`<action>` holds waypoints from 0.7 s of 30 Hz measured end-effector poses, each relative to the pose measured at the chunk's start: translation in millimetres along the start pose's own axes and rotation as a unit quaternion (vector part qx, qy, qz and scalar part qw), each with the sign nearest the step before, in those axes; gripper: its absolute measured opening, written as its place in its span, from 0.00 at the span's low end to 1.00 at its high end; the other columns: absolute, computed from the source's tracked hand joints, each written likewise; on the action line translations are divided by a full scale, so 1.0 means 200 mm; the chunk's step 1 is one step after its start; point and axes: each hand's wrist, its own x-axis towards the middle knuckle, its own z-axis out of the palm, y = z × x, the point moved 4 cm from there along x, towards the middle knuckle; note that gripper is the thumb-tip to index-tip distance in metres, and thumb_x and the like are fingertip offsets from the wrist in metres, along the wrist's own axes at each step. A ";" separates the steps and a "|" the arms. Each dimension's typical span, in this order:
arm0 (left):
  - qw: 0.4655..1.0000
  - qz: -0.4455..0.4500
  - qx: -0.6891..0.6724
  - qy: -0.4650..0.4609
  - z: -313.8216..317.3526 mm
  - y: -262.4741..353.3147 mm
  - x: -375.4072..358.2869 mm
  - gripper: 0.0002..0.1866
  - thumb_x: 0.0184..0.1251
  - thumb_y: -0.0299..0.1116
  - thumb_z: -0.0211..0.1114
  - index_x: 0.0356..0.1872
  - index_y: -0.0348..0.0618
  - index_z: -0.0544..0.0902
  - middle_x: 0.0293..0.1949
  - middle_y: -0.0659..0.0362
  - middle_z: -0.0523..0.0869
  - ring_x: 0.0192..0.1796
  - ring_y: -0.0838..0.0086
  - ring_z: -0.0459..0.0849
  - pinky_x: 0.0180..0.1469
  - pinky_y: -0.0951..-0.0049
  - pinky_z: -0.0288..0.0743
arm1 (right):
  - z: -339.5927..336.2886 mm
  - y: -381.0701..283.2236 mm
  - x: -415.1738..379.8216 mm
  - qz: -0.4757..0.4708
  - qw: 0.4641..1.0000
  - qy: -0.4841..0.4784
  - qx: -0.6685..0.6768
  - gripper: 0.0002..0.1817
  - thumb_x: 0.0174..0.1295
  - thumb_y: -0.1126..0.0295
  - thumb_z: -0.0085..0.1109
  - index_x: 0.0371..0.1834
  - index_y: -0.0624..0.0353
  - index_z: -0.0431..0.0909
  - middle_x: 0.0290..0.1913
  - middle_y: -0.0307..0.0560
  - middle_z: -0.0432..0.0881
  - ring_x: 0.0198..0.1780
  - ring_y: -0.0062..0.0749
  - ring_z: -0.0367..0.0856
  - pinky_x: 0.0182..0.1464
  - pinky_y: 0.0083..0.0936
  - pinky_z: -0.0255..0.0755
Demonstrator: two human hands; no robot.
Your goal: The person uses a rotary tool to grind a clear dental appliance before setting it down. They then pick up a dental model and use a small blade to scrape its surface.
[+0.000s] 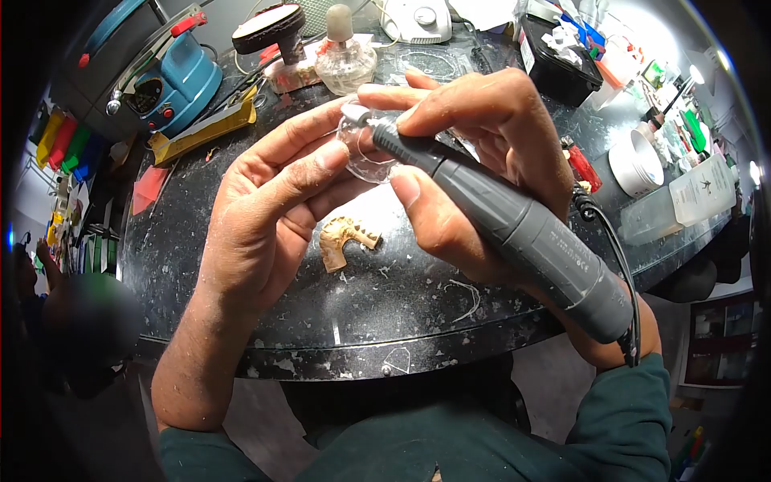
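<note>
Hands meet at the centre of the head view, above a dark round worktable (241, 321) speckled with dust and shavings. The left hand (273, 209) comes up from the lower left, its fingers curled around a small clear plastic piece (371, 153), with the thumb pressed on the piece's near side and the fingertips behind it. The right hand (482, 153) closes around a grey rotary handpiece (522, 233), held like a pen; thumb and forefinger pinch it close to the nose, and the body runs down to the lower right across the wrist, where a black cord (618, 265) trails off. The tip of the handpiece sits against the clear piece, just above centre frame.

Directly below the hands, on the tabletop, lies a tan dental cast (341, 239) with a row of teeth showing, apart from both hands. At the upper left stands a blue machine (173, 80) with red knobs, and a yellow strip (205, 128) beside it. At top centre are a glass spirit lamp (345, 56) and a white control unit (418, 20). A black tray (558, 72) of small parts sits at the upper right, with a white round tub (638, 165) further right near the table's edge.
</note>
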 end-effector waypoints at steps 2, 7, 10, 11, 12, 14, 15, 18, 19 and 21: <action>1.000 -0.001 0.002 -0.010 0.02 0.01 0.00 0.26 0.69 0.29 0.62 0.66 0.31 0.69 0.58 0.48 0.80 0.61 0.65 0.80 0.66 0.61 0.73 | 0.02 0.03 0.01 -0.028 0.998 0.062 0.003 0.19 0.50 0.81 0.64 0.45 0.65 0.71 0.42 0.49 0.79 0.49 0.36 0.83 0.57 0.34 0.71; 1.000 -0.001 0.005 -0.001 0.00 0.00 0.00 0.26 0.69 0.29 0.62 0.66 0.31 0.69 0.59 0.48 0.80 0.61 0.65 0.80 0.66 0.61 0.73 | 0.02 0.03 0.01 -0.066 0.991 0.111 0.022 0.18 0.46 0.77 0.70 0.40 0.65 0.76 0.37 0.49 0.82 0.40 0.29 0.85 0.45 0.23 0.80; 1.000 0.005 0.007 -0.001 0.00 -0.01 0.00 0.26 0.69 0.30 0.62 0.66 0.31 0.69 0.59 0.48 0.79 0.61 0.65 0.80 0.67 0.61 0.72 | 0.01 0.04 0.01 -0.050 0.991 0.119 0.022 0.18 0.46 0.78 0.70 0.41 0.65 0.75 0.38 0.49 0.82 0.40 0.29 0.85 0.45 0.23 0.80; 1.000 0.009 0.010 0.002 0.00 -0.01 0.00 0.26 0.69 0.30 0.62 0.66 0.31 0.69 0.59 0.48 0.79 0.61 0.65 0.80 0.67 0.61 0.71 | 0.01 0.04 0.01 -0.060 0.993 0.103 0.013 0.19 0.47 0.78 0.70 0.42 0.65 0.75 0.38 0.49 0.82 0.40 0.28 0.85 0.45 0.23 0.80; 1.000 0.009 0.010 0.002 -0.01 -0.01 0.00 0.26 0.69 0.30 0.62 0.66 0.31 0.69 0.59 0.48 0.79 0.61 0.65 0.80 0.67 0.61 0.71 | 0.01 0.03 0.01 -0.069 0.994 0.087 0.004 0.19 0.47 0.78 0.70 0.42 0.65 0.75 0.38 0.49 0.81 0.40 0.28 0.85 0.45 0.24 0.79; 1.000 0.011 0.014 -0.003 -0.01 -0.01 0.00 0.27 0.69 0.30 0.62 0.66 0.31 0.69 0.60 0.48 0.79 0.61 0.65 0.80 0.68 0.61 0.70 | -0.01 0.01 0.00 -0.042 0.998 0.049 0.006 0.20 0.49 0.82 0.63 0.47 0.65 0.70 0.42 0.49 0.79 0.49 0.35 0.83 0.57 0.35 0.71; 1.000 0.011 0.014 -0.003 -0.01 0.00 -0.01 0.27 0.69 0.30 0.62 0.66 0.31 0.69 0.60 0.48 0.79 0.61 0.65 0.80 0.68 0.61 0.70 | 0.00 0.01 0.00 -0.014 1.000 0.010 0.007 0.22 0.52 0.86 0.57 0.52 0.66 0.66 0.47 0.49 0.76 0.59 0.42 0.81 0.70 0.46 0.63; 1.000 0.008 0.027 -0.012 0.01 0.00 0.00 0.27 0.69 0.29 0.62 0.66 0.31 0.69 0.60 0.48 0.79 0.62 0.65 0.79 0.68 0.62 0.70 | 0.00 0.00 0.00 -0.026 1.000 -0.003 0.004 0.22 0.51 0.86 0.57 0.51 0.67 0.66 0.48 0.49 0.76 0.58 0.44 0.81 0.69 0.45 0.65; 1.000 0.016 0.020 -0.015 0.00 0.00 0.00 0.26 0.68 0.29 0.62 0.66 0.31 0.69 0.61 0.48 0.78 0.63 0.65 0.79 0.68 0.62 0.69 | 0.00 0.00 0.00 -0.038 0.999 -0.019 -0.001 0.23 0.50 0.86 0.58 0.51 0.67 0.66 0.48 0.50 0.75 0.58 0.45 0.82 0.68 0.45 0.66; 0.999 0.023 0.013 -0.018 0.01 0.01 0.00 0.26 0.68 0.28 0.62 0.66 0.32 0.69 0.62 0.48 0.78 0.63 0.65 0.78 0.68 0.62 0.69 | 0.01 0.00 0.00 -0.028 1.000 0.000 0.009 0.23 0.50 0.86 0.58 0.51 0.67 0.66 0.47 0.51 0.76 0.57 0.45 0.82 0.67 0.45 0.68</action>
